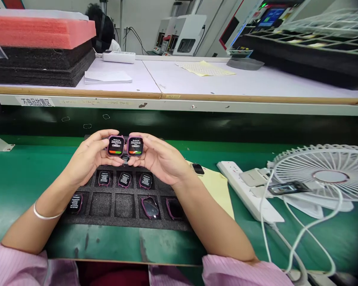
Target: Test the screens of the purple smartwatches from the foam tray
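My left hand (94, 153) grips a smartwatch case (116, 145) with a purple frame, its lit screen showing white text and a red and green bar. A matching smartwatch (135, 146) is held in my right hand (158, 157), side by side with the first. Both are raised above a black foam tray (164, 224) with square pockets. In the tray lie several more purple-framed watches, such as one with lit text (124, 180) in the middle row and one with a dark screen (150, 207) in front. My hands and arms hide part of the tray.
Right of the tray lie a yellow sheet (217, 186) with a small watch (197, 169) on it, a white power strip (241, 190) with cables, and a white fan (346, 159). A shelf (155, 79) crosses behind, carrying foam stacks (41, 35). Someone's dark-haired head (101, 28) shows beyond.
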`<action>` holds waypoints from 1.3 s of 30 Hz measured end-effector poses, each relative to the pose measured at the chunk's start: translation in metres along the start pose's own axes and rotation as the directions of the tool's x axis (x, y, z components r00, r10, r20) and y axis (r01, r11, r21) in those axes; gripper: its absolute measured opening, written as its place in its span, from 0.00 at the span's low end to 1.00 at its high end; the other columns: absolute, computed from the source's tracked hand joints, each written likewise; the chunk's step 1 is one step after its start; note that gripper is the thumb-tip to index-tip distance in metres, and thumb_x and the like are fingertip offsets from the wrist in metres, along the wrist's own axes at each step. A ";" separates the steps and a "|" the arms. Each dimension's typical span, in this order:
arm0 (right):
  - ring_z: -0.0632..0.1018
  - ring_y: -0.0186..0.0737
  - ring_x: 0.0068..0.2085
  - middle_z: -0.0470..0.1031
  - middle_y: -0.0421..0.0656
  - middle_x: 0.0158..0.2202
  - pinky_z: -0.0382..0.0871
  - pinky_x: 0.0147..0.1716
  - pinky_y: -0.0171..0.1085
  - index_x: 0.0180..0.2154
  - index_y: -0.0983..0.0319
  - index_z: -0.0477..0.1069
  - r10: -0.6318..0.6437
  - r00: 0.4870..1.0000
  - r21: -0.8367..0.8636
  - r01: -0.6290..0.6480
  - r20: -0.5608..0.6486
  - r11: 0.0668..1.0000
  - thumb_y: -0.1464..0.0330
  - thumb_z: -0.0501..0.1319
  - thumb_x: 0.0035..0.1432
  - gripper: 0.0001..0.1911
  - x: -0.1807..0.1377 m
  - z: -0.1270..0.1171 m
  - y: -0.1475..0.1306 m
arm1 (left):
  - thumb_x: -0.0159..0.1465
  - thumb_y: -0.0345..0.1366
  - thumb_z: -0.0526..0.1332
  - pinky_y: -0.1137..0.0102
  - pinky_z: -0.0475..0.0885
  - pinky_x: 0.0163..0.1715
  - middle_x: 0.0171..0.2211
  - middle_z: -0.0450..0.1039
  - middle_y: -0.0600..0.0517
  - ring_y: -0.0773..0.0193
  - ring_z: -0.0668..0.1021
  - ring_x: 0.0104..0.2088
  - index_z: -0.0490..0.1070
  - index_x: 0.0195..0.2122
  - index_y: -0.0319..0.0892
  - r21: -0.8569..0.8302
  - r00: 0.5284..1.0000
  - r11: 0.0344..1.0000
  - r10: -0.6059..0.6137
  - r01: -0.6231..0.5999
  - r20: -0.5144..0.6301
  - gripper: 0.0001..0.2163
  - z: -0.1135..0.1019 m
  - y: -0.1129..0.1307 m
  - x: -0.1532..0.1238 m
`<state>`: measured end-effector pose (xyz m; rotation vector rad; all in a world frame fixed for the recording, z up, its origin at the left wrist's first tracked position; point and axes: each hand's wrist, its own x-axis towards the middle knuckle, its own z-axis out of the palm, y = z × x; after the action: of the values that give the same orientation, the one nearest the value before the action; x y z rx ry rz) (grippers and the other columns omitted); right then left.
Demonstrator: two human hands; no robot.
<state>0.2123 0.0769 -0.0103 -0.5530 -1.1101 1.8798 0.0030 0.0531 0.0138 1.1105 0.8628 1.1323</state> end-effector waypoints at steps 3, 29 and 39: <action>0.84 0.39 0.33 0.81 0.42 0.38 0.79 0.37 0.37 0.51 0.61 0.71 0.021 1.000 -0.001 -0.021 -0.008 1.000 0.64 0.70 0.61 0.19 0.002 -0.002 0.002 | 0.62 0.35 0.66 0.67 0.84 0.35 0.39 0.79 0.50 0.60 0.85 0.29 0.71 0.53 0.38 0.007 0.999 1.000 -0.013 0.013 -0.030 0.18 -0.003 -0.003 0.001; 0.83 0.38 0.36 0.81 0.41 0.42 0.78 0.41 0.40 0.54 0.58 0.68 0.004 0.998 -0.042 -0.007 -0.062 0.999 0.76 0.66 0.48 0.29 0.010 -0.003 0.015 | 0.52 0.27 0.71 0.73 0.80 0.35 0.40 0.76 0.53 0.68 0.81 0.30 0.66 0.51 0.42 0.047 0.998 0.999 0.013 -0.010 -0.061 0.26 -0.006 -0.021 0.013; 0.83 0.38 0.36 0.80 0.42 0.44 0.79 0.40 0.39 0.53 0.58 0.68 0.009 0.997 -0.060 -0.014 -0.076 0.998 0.71 0.71 0.52 0.27 0.010 -0.002 0.018 | 0.53 0.34 0.74 0.73 0.77 0.32 0.40 0.76 0.51 0.69 0.78 0.30 0.67 0.50 0.43 0.097 0.994 0.993 0.073 -0.065 -0.082 0.25 -0.006 -0.027 0.014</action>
<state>0.1999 0.0821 -0.0262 -0.6608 -1.1190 1.8244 0.0074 0.0667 -0.0136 1.1843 0.9587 1.2136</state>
